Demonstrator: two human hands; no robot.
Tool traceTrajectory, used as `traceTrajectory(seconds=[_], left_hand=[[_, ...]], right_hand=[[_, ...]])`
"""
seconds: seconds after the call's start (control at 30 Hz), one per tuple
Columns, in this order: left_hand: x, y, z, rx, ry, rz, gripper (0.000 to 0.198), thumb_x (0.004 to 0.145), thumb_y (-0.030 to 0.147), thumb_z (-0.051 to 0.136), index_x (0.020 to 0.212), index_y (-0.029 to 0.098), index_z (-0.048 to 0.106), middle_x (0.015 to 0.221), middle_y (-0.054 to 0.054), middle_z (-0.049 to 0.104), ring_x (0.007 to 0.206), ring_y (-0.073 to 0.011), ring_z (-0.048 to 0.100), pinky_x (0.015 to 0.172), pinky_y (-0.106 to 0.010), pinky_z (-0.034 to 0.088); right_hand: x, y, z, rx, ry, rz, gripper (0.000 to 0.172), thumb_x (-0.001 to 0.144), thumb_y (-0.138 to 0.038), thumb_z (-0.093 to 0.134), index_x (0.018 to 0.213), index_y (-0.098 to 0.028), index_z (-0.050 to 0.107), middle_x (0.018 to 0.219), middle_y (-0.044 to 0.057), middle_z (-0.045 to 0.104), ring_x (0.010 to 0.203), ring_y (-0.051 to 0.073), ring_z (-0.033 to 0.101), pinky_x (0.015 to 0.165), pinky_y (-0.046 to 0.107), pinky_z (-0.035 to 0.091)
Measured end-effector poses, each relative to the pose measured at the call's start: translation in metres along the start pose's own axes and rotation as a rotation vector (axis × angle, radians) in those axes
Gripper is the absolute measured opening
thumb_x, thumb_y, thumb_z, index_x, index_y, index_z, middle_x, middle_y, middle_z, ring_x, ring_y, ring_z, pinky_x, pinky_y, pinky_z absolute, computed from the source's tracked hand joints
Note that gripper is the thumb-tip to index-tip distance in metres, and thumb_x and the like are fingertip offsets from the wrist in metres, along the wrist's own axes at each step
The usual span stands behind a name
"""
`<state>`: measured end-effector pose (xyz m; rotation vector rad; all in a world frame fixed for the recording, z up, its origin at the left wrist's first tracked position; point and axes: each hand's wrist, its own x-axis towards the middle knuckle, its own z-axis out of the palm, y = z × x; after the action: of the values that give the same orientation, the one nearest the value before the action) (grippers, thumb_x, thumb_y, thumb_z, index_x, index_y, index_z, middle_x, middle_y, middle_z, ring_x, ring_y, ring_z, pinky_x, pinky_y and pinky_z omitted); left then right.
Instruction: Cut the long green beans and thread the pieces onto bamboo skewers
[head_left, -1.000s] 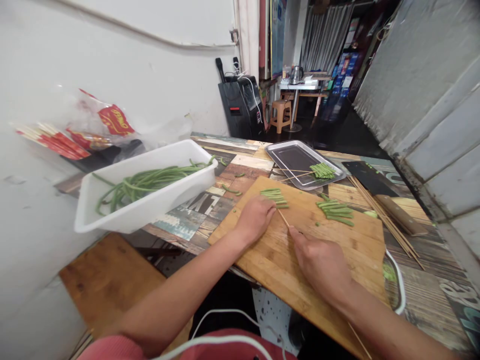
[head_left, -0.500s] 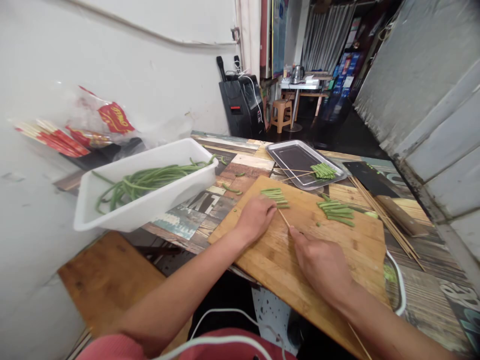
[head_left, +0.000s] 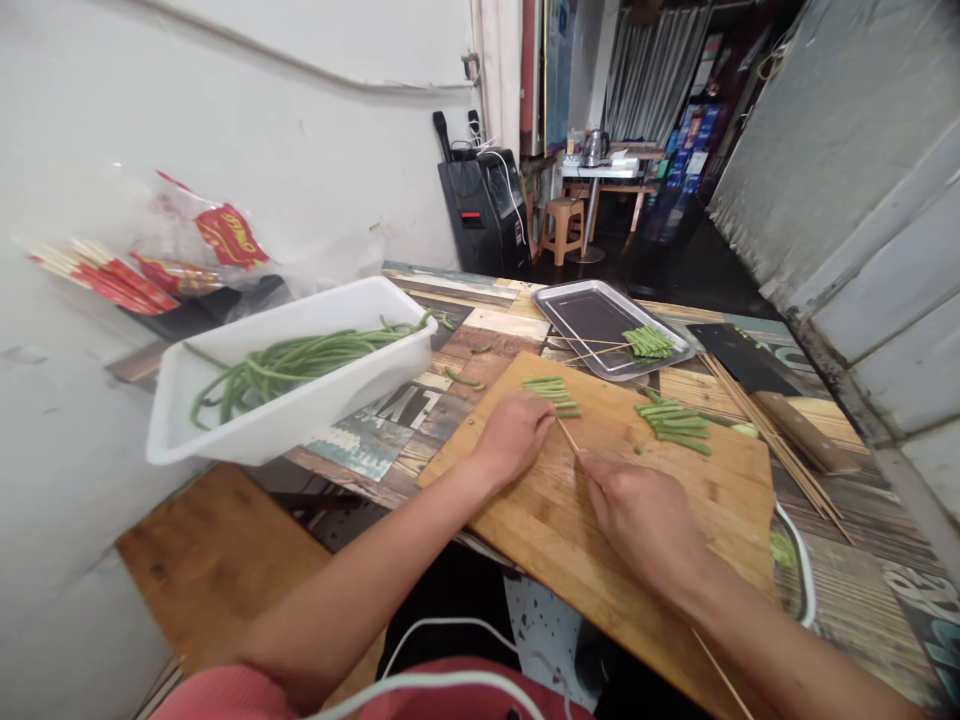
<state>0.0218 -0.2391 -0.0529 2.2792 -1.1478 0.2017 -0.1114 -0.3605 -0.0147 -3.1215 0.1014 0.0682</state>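
Your left hand [head_left: 514, 437] covers the near side of a row of short-cut green bean pieces [head_left: 551, 387], so the covered ends are out of sight, and how firmly those curled fingers grip, I cannot tell. Your right hand [head_left: 646, 510] is closed around a thin, pale wooden skewer [head_left: 568, 437]; its middle vanishes beneath your palm and forearm, its tail shows again at the near edge and runs out of frame. Whether the tip is inside a bean, your left fingers hide that.

The bean row sits just beyond your left hand, far and left of your right, on the tan wooden cutting board [head_left: 720, 500]. The skewer spans the gap between your hands. A second pile of cut green beans [head_left: 677, 428] lies to the right, on the far side of your right hand, touched by neither. Over at the right, a white-rimmed container [head_left: 805, 590] is half hidden by the board, its green contents hard to make out on that wood-patterned desk [head_left: 862, 600].
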Motion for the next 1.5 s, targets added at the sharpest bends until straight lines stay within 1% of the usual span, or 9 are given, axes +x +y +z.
traceTrajectory(seconds=[0.27, 0.43, 0.5, 0.57, 0.63, 0.7, 0.9, 1.17, 1.5], left_hand=[[0.001, 0.002, -0.002, 0.007, -0.019, 0.013, 0.015, 0.084, 0.011, 0.052, 0.074, 0.014, 0.064, 0.078, -0.006, 0.065, 0.078, -0.0180, 0.057, 0.075, -0.031, 0.045], [0.000, 0.000, 0.000, -0.007, 0.012, 0.011, 0.014, 0.083, 0.011, 0.054, 0.074, 0.014, 0.065, 0.079, -0.006, 0.066, 0.079, -0.0182, 0.058, 0.076, -0.031, 0.046], [-0.002, -0.002, 0.001, -0.048, 0.044, 0.008, 0.014, 0.083, 0.013, 0.055, 0.074, 0.016, 0.065, 0.079, -0.005, 0.067, 0.078, -0.0173, 0.058, 0.076, -0.031, 0.046], [-0.003, -0.004, 0.001, -0.078, 0.121, -0.014, 0.015, 0.085, 0.015, 0.055, 0.076, 0.017, 0.066, 0.079, -0.004, 0.067, 0.078, -0.0168, 0.059, 0.076, -0.031, 0.047], [-0.004, -0.005, 0.001, -0.060, 0.206, -0.051, 0.014, 0.085, 0.015, 0.055, 0.077, 0.017, 0.067, 0.079, -0.004, 0.067, 0.078, -0.0178, 0.058, 0.075, -0.033, 0.047], [-0.002, -0.007, 0.001, -0.013, 0.235, -0.069, 0.012, 0.083, 0.014, 0.057, 0.077, 0.017, 0.068, 0.078, -0.005, 0.066, 0.078, -0.0195, 0.058, 0.075, -0.035, 0.046], [0.004, -0.010, 0.001, 0.017, 0.179, -0.069, 0.016, 0.081, 0.013, 0.059, 0.068, 0.018, 0.068, 0.071, -0.005, 0.063, 0.072, -0.0196, 0.056, 0.069, -0.035, 0.045], [0.006, -0.010, 0.001, -0.047, 0.134, -0.079, 0.016, 0.081, 0.012, 0.058, 0.069, 0.017, 0.067, 0.074, -0.005, 0.066, 0.076, -0.0197, 0.058, 0.072, -0.035, 0.046], [0.006, -0.016, 0.002, -0.115, 0.093, -0.086, 0.018, 0.080, 0.009, 0.057, 0.067, 0.018, 0.067, 0.074, -0.003, 0.068, 0.073, -0.0179, 0.060, 0.070, -0.032, 0.047]], right_hand=[[0.007, -0.005, 0.001, 0.018, -0.013, -0.008, 0.035, 0.094, -0.018, 0.031, 0.109, -0.017, 0.063, 0.079, 0.007, 0.071, 0.073, 0.019, 0.067, 0.059, 0.026, 0.040], [0.009, -0.009, 0.002, 0.042, -0.012, 0.019, 0.035, 0.094, -0.018, 0.032, 0.110, -0.015, 0.063, 0.083, 0.009, 0.071, 0.078, 0.019, 0.067, 0.063, 0.026, 0.042], [0.008, -0.008, 0.003, 0.058, 0.007, 0.021, 0.035, 0.094, -0.017, 0.033, 0.110, -0.015, 0.063, 0.085, 0.010, 0.071, 0.078, 0.019, 0.067, 0.063, 0.025, 0.042], [0.007, -0.007, 0.006, 0.072, 0.032, 0.015, 0.035, 0.094, -0.018, 0.033, 0.110, -0.016, 0.063, 0.086, 0.009, 0.071, 0.080, 0.018, 0.067, 0.065, 0.025, 0.043], [0.007, -0.006, 0.008, 0.076, 0.050, 0.008, 0.035, 0.094, -0.018, 0.033, 0.110, -0.016, 0.064, 0.085, 0.009, 0.071, 0.081, 0.019, 0.067, 0.066, 0.025, 0.044], [0.007, -0.006, 0.011, 0.076, 0.061, 0.004, 0.035, 0.094, -0.018, 0.033, 0.110, -0.016, 0.064, 0.085, 0.009, 0.071, 0.081, 0.018, 0.067, 0.067, 0.025, 0.044], [0.007, -0.006, 0.013, 0.071, 0.042, 0.015, 0.036, 0.094, -0.020, 0.033, 0.115, -0.017, 0.062, 0.085, 0.009, 0.071, 0.078, 0.020, 0.067, 0.064, 0.026, 0.044], [0.007, -0.007, 0.011, 0.082, 0.032, 0.039, 0.034, 0.093, -0.018, 0.035, 0.113, -0.016, 0.063, 0.088, 0.008, 0.071, 0.077, 0.019, 0.067, 0.062, 0.026, 0.043], [0.007, -0.005, 0.016, 0.055, 0.073, 0.023, 0.035, 0.093, -0.018, 0.035, 0.114, -0.017, 0.062, 0.087, 0.008, 0.071, 0.073, 0.020, 0.067, 0.058, 0.026, 0.042]])
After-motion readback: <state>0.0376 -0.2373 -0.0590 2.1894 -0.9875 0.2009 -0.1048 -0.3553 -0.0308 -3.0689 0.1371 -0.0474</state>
